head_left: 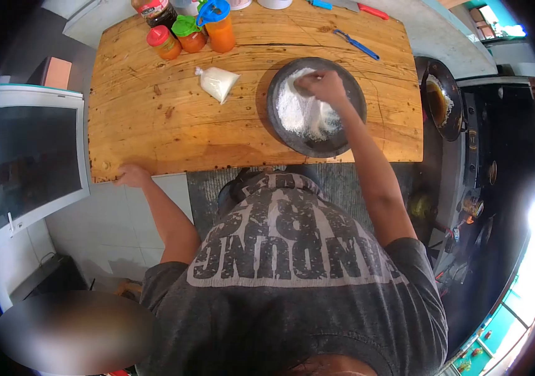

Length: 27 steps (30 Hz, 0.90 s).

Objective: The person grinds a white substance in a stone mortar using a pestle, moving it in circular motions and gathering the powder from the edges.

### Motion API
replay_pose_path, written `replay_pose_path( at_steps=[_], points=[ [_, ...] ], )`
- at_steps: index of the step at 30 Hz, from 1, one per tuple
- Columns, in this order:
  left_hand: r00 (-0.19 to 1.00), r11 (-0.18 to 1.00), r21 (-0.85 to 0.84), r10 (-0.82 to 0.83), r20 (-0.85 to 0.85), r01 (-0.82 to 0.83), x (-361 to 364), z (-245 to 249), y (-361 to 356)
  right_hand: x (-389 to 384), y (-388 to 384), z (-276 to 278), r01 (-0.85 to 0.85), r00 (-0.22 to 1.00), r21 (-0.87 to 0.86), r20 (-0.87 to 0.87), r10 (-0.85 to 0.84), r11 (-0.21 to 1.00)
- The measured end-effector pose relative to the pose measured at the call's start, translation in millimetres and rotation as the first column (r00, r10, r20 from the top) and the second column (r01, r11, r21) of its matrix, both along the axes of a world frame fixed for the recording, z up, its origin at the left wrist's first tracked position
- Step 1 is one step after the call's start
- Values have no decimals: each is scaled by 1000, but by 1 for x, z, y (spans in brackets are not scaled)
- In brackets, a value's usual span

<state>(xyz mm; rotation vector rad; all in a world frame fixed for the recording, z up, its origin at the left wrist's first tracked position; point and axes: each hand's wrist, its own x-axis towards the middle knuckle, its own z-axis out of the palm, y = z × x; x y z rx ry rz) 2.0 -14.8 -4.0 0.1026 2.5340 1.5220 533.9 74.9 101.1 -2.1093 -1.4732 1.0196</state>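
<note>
Left hand [133, 175]: fingers curled over the near-left corner of the wooden board [154, 138]; leaning there may tip the board. Right hand [324, 84]: fingers bunched in white powder [295, 111], pinch unclear; dark plate [317, 149] on the board's right half; brisk rubbing could scatter powder. Knotted powder bag [217, 81] mid-board; spice jars [189, 34] at the far edge.

The wooden tabletop [173, 131] is coloured a warm orange-brown and is streaked with darker grain. White powder [298, 113] is heaped in a dark grey round dish [347, 136]. The jars [189, 34] are filled with orange and capped in red, green and blue. A grey T-shirt [292, 288] is printed with cracked off-white lettering.
</note>
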Motion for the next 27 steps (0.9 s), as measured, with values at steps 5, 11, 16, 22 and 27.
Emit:
replay_pose_path(
  at_steps=[5,11,16,22,27],
  points=[
    [1000,1000,-10,-6,-16,6,7,8,1,-52,-72,-12,-170,964,464,262,49,869],
    [997,1000,-15,5,-71,-6,-6,-9,1,-5,-4,2,-71,983,137,179,46,988],
    [999,1000,-4,5,-53,-5,-2,-6,2,-54,-72,-10,-240,938,438,335,90,866],
    [998,999,-27,15,-66,-17,0,-3,3,-20,-13,-1,-155,969,244,226,99,957],
    [993,1000,9,17,-116,-16,0,-7,1,-23,-41,-13,-169,982,260,131,139,951]
  ],
)
